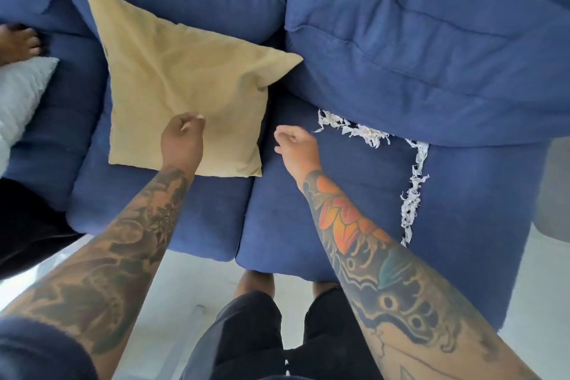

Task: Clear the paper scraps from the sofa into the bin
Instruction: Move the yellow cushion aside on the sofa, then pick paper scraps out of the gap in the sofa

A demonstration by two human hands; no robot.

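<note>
White shredded paper scraps (354,129) lie on the blue sofa (354,194), along the foot of the right back cushion. A second strip of scraps (411,197) runs down the seam at the right of the seat. My left hand (182,140) hovers over the lower edge of a yellow pillow (185,80), fingers loosely curled, holding nothing. My right hand (294,143) hangs above the right seat cushion, just left of the scraps, fingers also loosely curled and empty. No bin is in view.
A large blue back cushion (431,49) overhangs the scraps. A white pillow (21,92) and another person's bare foot (18,43) are at the far left. My own legs and feet stand on the pale floor (191,281) against the sofa front.
</note>
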